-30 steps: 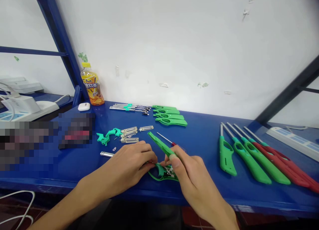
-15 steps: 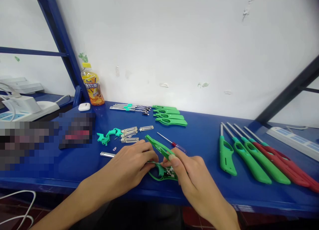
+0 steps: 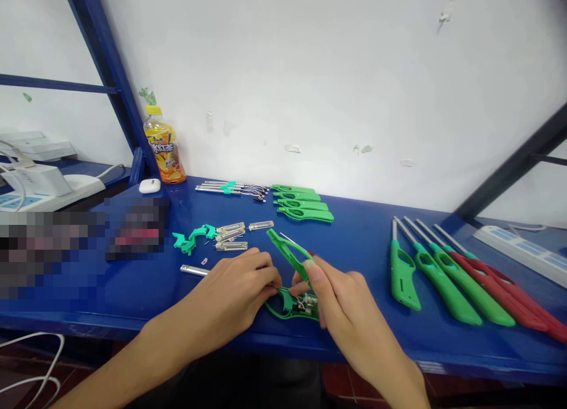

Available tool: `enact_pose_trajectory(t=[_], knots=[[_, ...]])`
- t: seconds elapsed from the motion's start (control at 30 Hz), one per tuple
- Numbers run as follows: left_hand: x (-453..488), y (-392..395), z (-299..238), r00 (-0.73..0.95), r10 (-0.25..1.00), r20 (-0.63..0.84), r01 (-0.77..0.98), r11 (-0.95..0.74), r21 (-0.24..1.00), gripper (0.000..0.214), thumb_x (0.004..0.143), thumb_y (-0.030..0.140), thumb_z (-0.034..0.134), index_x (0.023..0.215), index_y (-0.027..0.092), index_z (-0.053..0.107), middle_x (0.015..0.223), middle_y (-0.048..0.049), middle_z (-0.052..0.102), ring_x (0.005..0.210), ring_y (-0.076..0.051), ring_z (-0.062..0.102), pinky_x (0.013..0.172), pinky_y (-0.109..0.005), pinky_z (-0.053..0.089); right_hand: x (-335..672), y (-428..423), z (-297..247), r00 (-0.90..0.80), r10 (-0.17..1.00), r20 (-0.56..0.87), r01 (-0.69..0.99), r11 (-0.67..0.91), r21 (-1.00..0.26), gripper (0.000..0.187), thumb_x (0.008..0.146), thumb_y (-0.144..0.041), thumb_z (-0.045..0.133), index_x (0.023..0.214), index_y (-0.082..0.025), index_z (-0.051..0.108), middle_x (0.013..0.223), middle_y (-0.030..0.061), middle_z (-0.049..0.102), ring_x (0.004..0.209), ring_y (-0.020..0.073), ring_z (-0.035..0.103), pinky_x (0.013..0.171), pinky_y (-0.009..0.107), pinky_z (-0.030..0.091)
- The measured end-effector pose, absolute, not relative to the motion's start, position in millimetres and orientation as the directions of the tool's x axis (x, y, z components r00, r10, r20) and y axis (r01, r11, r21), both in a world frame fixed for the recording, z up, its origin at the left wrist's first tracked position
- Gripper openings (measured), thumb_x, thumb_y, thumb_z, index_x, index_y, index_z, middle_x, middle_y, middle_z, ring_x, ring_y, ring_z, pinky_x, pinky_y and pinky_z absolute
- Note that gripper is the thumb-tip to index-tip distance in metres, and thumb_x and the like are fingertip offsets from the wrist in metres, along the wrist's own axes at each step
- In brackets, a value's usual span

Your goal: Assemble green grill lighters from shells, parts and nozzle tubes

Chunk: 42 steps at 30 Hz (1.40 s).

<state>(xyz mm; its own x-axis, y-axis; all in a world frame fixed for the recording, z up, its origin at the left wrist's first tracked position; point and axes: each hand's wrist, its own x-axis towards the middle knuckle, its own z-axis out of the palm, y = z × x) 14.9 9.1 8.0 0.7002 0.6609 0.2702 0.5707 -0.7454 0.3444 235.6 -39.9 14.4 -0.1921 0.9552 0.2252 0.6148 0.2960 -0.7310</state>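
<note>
Between thumb and fingers, my right hand (image 3: 339,291) grips a loose green lighter shell half (image 3: 287,254), tilted upward. Below it, near the table's front edge, lies an open green lighter body (image 3: 287,316) with a teal trigger (image 3: 289,301) and wires showing inside. My left hand (image 3: 241,285) is closed, its fingertips pinched at the neck end of this body. From under that hand a silver metal tube (image 3: 194,270) sticks out to the left. Fingertips of my right hand reach down beside the wires; part of the body is hidden behind them.
Teal triggers (image 3: 195,238) and clear fuel tanks (image 3: 230,235) lie beyond my left hand. Metal rods with wires (image 3: 230,189) and green shell halves (image 3: 303,211) line the back. A screwdriver (image 3: 290,239) is partly covered. Finished-looking lighters (image 3: 447,285) lie right; a drink bottle (image 3: 165,149) stands left.
My right hand has lifted the shell half slightly away from the lighter body, moving it right and steeper. More of the trigger and wires shows. The left hand stays in nearly the same place.
</note>
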Motion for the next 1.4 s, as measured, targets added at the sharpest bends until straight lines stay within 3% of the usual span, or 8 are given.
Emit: enact_pose_trajectory(t=[0.17,0.4,0.6,0.7,0.83,1.13,1.4], knots=[[16.4,5.9,5.6,0.69,0.667,0.282,0.621,-0.745,0.244,0.02,0.108,0.012,0.055,0.097,0.022,0.069,0.096,-0.0015,0.068,0.088,-0.022,0.065,0.067,-0.032,0.043,236.0,-38.2,18.6,-0.214,0.954,0.21,0.641,0.299,-0.706,0.051,0.116,-0.055,0.03,0.091,-0.028,0.065,0.086,-0.0038,0.08,0.052,0.0147,0.062,0.059,0.03,0.039],[16.8,4.7,4.3,0.691,0.654,0.308,0.625,-0.755,0.2,0.022,0.106,0.009,0.052,0.095,0.022,0.066,0.094,-0.0013,0.066,0.084,-0.021,0.064,0.063,-0.031,0.041,232.5,-37.5,20.2,-0.231,0.947,0.224,0.688,0.322,-0.651,0.048,0.117,-0.05,0.031,0.091,-0.028,0.066,0.081,-0.0037,0.076,0.076,0.0198,0.074,0.071,0.032,0.04],[16.8,3.0,2.6,0.715,0.653,0.251,0.654,-0.751,0.091,0.022,0.102,0.004,0.054,0.097,0.022,0.065,0.097,-0.0037,0.066,0.089,-0.026,0.064,0.058,-0.032,0.035,232.7,-34.4,15.9,-0.181,0.955,0.236,0.651,0.296,-0.699,0.048,0.116,-0.051,0.034,0.089,-0.028,0.065,0.072,-0.0042,0.076,0.064,0.0185,0.073,0.065,0.031,0.043],[17.2,3.6,2.0,0.698,0.669,0.257,0.66,-0.74,0.132,0.02,0.105,0.008,0.054,0.099,0.023,0.066,0.097,-0.0023,0.067,0.087,-0.024,0.067,0.061,-0.031,0.04,234.5,-34.3,13.4,-0.156,0.96,0.232,0.641,0.277,-0.716,0.051,0.116,-0.054,0.032,0.087,-0.027,0.065,0.057,-0.0056,0.067,0.054,0.0182,0.068,0.065,0.031,0.046],[16.6,5.9,0.9,0.68,0.688,0.252,0.663,-0.724,0.187,0.021,0.106,0.01,0.054,0.102,0.023,0.069,0.098,-0.0016,0.068,0.083,-0.022,0.071,0.066,-0.031,0.046,236.3,-37.1,12.2,-0.184,0.95,0.253,0.611,0.312,-0.727,0.053,0.116,-0.055,0.029,0.085,-0.027,0.061,0.055,-0.0042,0.062,0.071,0.0209,0.076,0.071,0.03,0.048],[15.7,6.7,4.7,0.684,0.658,0.314,0.631,-0.75,0.199,0.022,0.108,0.014,0.051,0.106,0.023,0.071,0.104,-0.0036,0.077,0.087,-0.02,0.076,0.071,-0.026,0.053,237.3,-43.0,16.6,-0.27,0.934,0.235,0.664,0.357,-0.657,0.048,0.117,-0.051,0.031,0.085,-0.026,0.056,0.065,-0.005,0.062,0.055,0.0153,0.057,0.06,0.03,0.036],[16.4,5.6,4.4,0.695,0.673,0.254,0.666,-0.735,0.124,0.023,0.104,0.01,0.053,0.11,0.024,0.071,0.106,-0.0035,0.077,0.079,-0.021,0.078,0.06,-0.027,0.051,236.5,-41.5,16.0,-0.276,0.929,0.248,0.651,0.37,-0.663,0.046,0.117,-0.05,0.033,0.084,-0.026,0.054,0.063,-0.0057,0.058,0.055,0.0149,0.055,0.06,0.031,0.034]])
